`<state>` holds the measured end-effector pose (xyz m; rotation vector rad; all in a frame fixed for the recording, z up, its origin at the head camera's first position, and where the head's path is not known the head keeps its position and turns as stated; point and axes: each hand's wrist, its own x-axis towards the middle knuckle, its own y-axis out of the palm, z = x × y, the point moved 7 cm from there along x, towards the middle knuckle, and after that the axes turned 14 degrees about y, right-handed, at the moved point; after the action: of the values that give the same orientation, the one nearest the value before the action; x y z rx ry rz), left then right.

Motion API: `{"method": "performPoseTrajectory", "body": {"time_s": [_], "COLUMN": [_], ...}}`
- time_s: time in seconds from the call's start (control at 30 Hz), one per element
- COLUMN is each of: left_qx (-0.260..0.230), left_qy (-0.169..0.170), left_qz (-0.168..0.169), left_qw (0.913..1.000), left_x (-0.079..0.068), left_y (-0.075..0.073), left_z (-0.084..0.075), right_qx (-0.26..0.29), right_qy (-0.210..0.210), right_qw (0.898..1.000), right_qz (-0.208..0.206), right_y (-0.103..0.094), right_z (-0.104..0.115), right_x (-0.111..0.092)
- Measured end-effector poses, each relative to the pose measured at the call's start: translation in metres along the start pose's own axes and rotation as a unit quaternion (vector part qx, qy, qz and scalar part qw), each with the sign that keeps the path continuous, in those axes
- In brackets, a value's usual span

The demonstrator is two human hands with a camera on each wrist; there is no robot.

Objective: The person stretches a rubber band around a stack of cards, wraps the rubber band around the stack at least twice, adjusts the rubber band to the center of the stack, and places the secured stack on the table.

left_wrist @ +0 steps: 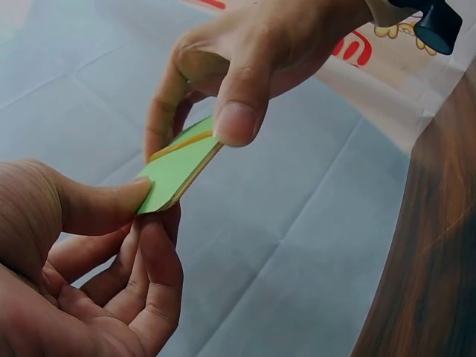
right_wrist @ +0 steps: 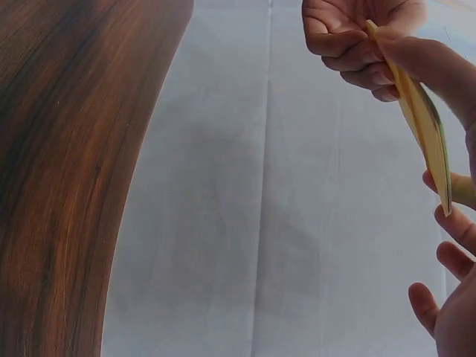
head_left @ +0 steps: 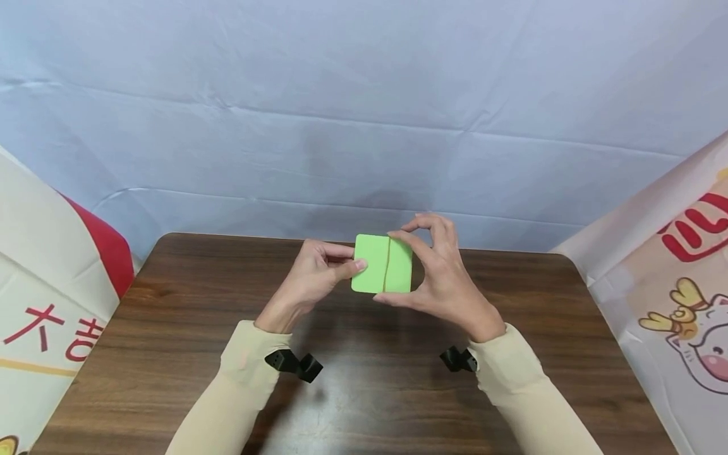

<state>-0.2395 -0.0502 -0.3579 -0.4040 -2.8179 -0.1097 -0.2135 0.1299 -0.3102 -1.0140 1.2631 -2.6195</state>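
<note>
A thin, square stack of light green cards (head_left: 371,251) with rounded corners is held up over the far part of the table. Around it runs a tan rubber band (head_left: 387,265), lying across the green face right of the middle. My left hand (head_left: 307,278) pinches the stack's left edge, thumb on the green face and fingers behind. My right hand (head_left: 446,281) grips it across the top and bottom edges between finger and thumb, close to the band. In the right wrist view the other side of the stack (right_wrist: 422,123) looks yellowish.
Below the hands spreads a dark brown wooden table (head_left: 188,303) with rounded far corners. A pale blue-grey cloth (head_left: 341,158) hangs behind it. Printed cloths with red characters flank it on the left (head_left: 51,303) and right (head_left: 671,284). Black wrist cameras sit at both cuffs.
</note>
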Motion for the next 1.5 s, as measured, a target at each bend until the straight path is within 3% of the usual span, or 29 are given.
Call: {"method": "performPoseTrajectory", "body": {"time_s": [0.33, 0.53, 0.77, 0.97, 1.2, 1.5], "left_qx": [0.010, 0.008, 0.039, 0.029, 0.026, 0.008], "left_qy": [0.003, 0.007, 0.020, 0.012, 0.004, 0.003], "left_qz": [-0.001, 0.010, 0.028, 0.014, 0.008, 0.012], "left_qw": [1.0000, 0.9999, 0.9987, 0.9994, 0.9996, 0.9999], "left_x": [0.002, 0.001, 0.000, 0.000, -0.001, -0.002], "left_y": [0.001, 0.002, 0.004, 0.002, 0.001, 0.003], "left_z": [-0.003, -0.005, -0.010, -0.008, -0.007, -0.007], "right_qx": [-0.006, 0.020, 0.026, 0.019, 0.022, -0.013], "right_qy": [0.010, -0.003, -0.002, 0.012, -0.003, -0.045], "right_qw": [1.000, 1.000, 0.999, 0.999, 0.998, 0.999], "right_qz": [0.007, 0.024, 0.038, 0.041, 0.055, -0.001], "right_y": [-0.001, 0.001, 0.005, 0.004, -0.002, -0.006], "right_z": [-0.002, 0.000, 0.003, 0.000, -0.001, 0.004], "right_x": [-0.001, -0.001, -0.001, -0.003, -0.005, -0.002]}}
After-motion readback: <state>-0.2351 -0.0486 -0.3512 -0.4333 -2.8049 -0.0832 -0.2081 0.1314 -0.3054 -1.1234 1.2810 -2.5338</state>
